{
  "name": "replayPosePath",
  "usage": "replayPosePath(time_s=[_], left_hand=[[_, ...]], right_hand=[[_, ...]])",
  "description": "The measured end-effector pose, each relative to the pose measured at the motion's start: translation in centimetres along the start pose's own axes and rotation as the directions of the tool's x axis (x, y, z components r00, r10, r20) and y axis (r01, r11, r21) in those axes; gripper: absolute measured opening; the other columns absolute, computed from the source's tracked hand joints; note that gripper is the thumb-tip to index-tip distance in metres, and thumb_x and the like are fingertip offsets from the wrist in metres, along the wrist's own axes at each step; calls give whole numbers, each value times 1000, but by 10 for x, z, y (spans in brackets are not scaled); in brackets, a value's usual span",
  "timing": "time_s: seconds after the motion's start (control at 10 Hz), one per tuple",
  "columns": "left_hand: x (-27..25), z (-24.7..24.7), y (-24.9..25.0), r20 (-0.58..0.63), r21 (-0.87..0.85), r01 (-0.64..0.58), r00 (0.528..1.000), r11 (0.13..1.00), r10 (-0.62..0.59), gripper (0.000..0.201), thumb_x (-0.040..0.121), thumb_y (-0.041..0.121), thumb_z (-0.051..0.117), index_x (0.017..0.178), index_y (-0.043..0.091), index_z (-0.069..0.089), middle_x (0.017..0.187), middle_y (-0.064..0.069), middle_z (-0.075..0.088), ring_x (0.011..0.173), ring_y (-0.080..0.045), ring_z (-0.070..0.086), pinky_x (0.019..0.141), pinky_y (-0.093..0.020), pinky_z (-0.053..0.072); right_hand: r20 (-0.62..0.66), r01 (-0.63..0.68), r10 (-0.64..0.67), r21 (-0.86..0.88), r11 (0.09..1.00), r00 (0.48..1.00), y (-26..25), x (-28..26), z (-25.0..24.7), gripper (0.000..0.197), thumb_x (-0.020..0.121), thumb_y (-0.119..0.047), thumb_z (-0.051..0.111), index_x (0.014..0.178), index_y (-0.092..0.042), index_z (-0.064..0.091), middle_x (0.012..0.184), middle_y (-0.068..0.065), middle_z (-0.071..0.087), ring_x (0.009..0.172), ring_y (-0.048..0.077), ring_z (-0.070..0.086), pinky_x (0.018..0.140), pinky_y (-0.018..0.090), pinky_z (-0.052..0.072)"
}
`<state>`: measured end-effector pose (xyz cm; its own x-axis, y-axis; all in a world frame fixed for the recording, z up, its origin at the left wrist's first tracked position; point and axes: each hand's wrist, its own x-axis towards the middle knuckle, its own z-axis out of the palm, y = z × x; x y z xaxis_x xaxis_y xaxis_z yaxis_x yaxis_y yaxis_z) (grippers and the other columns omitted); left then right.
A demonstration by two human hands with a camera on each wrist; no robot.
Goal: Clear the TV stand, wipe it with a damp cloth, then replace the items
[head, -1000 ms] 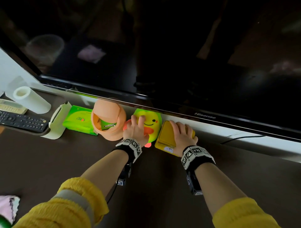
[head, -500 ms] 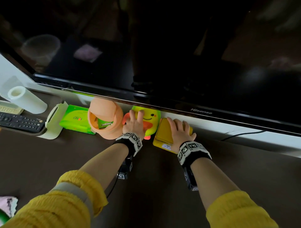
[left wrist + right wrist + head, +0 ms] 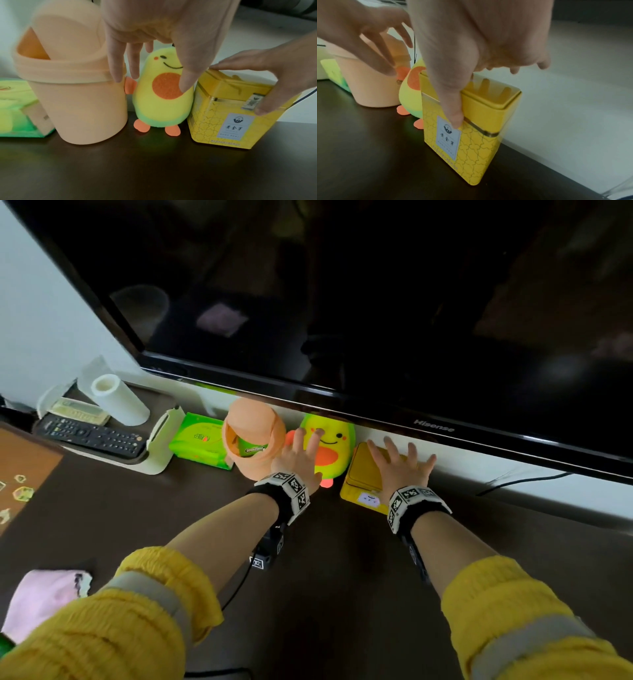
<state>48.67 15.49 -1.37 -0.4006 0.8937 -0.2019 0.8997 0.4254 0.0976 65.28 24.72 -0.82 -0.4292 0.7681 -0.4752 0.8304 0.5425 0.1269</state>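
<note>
Your left hand (image 3: 296,455): fingers spread, released, thumb before avocado plush (image 3: 329,446) belly. Your right hand (image 3: 400,470): thumb on yellow tea tin (image 3: 359,477) front, fingers straight over lid, unclamped. 2 items upright on TV stand (image 3: 308,542), directly under fingers. Close, lift vertically.

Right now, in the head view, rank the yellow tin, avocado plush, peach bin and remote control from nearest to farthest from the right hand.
1. The yellow tin: directly under the right hand.
2. The avocado plush: just left of the tin.
3. The peach bin: further left, beyond the plush.
4. The remote control: at the far left end.
</note>
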Motion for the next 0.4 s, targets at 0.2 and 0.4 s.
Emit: replayPosePath(time_s=[0.2,0.4], left_hand=[[-15,5,-10,-44,1,-19,999,1000,19,73,84,43,58,143,29,17,141,-4,27,110,-31,51,71,-32,44],[-25,19,-13,26,-88,10,1000,996,-7,69,86,41,57,141,29,18,140,-3,30,106,-30,56,72,-36,50]], right_hand=[[2,-6,6,76,997,1000,-2,-3,-5,115,74,-24,78,148,-40,-8,160,2,0,144,40,8,106,63,31],[-90,-24,21,-28,999,996,-7,-10,2,118,73,-29,78,149,-36,-11,159,0,-12,146,33,-6,111,66,12]])
